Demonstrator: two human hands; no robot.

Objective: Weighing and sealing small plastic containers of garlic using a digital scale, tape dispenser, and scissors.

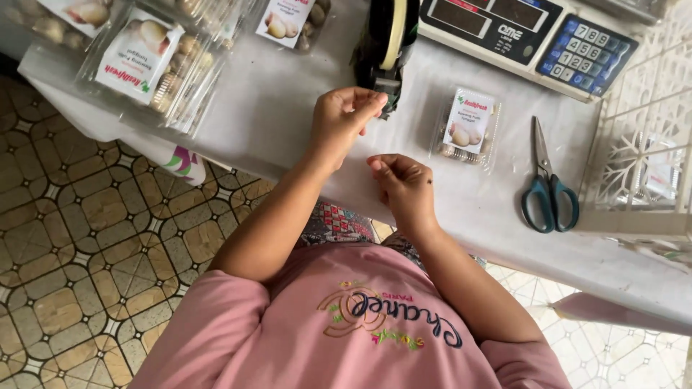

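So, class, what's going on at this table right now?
A person in a pink shirt stands at a white table. The left hand is at the tape dispenser, fingers pinched near its cutter; the right hand is pinched just below. Any tape between them is too faint to see. A small clear pack, scissors and a scale lie untouched nearby.

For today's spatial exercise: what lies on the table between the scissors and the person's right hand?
In the head view, a small clear labelled pack of pale round produce lies between the scissors and the right hand.
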